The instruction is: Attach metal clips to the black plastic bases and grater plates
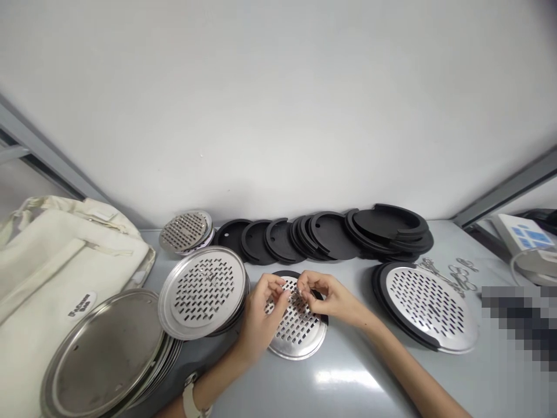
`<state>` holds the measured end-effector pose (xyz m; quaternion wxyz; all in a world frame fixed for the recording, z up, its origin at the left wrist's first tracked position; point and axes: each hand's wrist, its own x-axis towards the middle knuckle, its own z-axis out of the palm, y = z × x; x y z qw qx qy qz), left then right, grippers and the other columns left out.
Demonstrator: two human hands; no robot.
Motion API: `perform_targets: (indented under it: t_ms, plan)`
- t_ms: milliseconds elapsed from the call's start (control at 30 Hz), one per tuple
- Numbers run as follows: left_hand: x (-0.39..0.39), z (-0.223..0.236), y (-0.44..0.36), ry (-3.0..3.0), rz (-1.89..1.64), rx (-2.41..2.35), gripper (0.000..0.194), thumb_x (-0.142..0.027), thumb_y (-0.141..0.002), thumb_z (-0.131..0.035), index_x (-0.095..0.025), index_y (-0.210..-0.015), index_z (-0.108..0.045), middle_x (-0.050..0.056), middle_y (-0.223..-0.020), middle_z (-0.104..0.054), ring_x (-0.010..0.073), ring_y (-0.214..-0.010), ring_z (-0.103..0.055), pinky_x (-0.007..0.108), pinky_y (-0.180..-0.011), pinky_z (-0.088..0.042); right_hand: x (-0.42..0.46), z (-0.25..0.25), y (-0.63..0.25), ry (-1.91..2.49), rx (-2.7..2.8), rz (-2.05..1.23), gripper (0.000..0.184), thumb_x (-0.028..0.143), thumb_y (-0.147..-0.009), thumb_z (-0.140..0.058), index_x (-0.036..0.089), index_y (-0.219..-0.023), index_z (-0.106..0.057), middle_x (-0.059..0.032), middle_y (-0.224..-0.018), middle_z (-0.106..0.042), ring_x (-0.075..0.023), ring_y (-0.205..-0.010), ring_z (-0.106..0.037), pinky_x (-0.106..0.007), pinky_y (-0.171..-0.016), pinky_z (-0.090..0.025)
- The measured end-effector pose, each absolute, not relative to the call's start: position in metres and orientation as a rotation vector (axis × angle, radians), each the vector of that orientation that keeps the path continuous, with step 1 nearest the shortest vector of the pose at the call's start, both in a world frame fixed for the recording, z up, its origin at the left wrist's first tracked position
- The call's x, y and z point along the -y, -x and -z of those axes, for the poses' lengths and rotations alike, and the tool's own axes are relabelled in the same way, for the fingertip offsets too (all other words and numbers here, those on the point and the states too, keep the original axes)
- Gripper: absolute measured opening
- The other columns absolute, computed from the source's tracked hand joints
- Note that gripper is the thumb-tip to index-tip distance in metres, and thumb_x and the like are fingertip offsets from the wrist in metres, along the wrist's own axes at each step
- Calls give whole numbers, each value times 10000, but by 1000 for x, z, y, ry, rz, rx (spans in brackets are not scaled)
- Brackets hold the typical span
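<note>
A round metal grater plate (296, 345) with rows of slots lies in front of me, a black rim (284, 274) showing at its far and right edges. Over its left side is my left hand (264, 310), closed, fingers curled and thumb near the index finger. What it may hold is hidden. My right hand (324, 295) is over the plate's far right part, thumb and fingers pinched round a tiny shiny piece too small to name. To the left, a larger grater plate (174, 313) tops a stack; to the right, another grater plate (463, 325) rests in a black holder (385, 302).
Several black round holders (331, 235) line the wall (278, 104). Small grater discs (185, 229) are stacked at back left. Plain metal plates (113, 348) and a cream bag (47, 261) occupy the left. Small metal ring-shaped pieces (461, 277) lie at right on the grey table (348, 348).
</note>
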<state>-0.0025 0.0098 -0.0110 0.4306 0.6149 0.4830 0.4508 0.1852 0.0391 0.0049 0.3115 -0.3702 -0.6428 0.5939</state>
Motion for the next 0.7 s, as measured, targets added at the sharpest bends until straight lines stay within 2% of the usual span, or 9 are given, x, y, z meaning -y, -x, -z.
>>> perform_targets:
  t_ms: [267,700]
  plan:
    - [-11,10,2,-1629,-1147,-1194,93,-242,-905,-510,-179,-966,-543,53,-917,-627,163,-869,-617,282,-796,-497,-39,-10,-181,1093,1892,-1319,182,26,-651,-494,183,-744,-491,44,-680,-475,-101,-637,-417,-199,-583,-326]
    - [-13,9,3,-1776,-1149,-1248,38,-196,-890,-535,-186,-918,-560,18,-890,-649,142,-852,-629,258,-783,-492,-35,-2,-179,1129,1979,-1251,175,60,-683,-536,184,-805,-514,39,-691,-514,-99,-616,-453,-185,-555,-352]
